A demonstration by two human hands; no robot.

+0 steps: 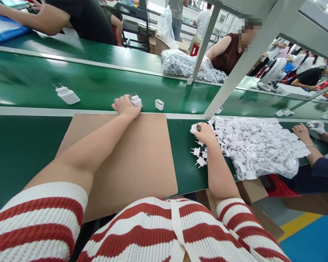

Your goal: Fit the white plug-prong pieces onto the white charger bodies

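My left hand (125, 107) is closed at the far edge of the cardboard sheet (136, 156), its thumb and forefinger at a white charger (136, 101) whose two pins point up. My right hand (206, 134) pinches a small white plastic piece (193, 128), partly hidden by the fingers. Just below it lie several loose white plug pieces with pins (201, 162). To the right, a clear bag (257, 145) spills many such pieces. On the green belt, one white charger (68, 95) lies at left and a white housing (159, 104) stands with its opening showing.
A white rail (180, 116) separates bench and belt, and a slanted post (235, 65) rises beyond my right hand. Another person's hands (303, 133) are at the bag's right side. Across the belt, a person sits behind another bag of small parts (177, 62).
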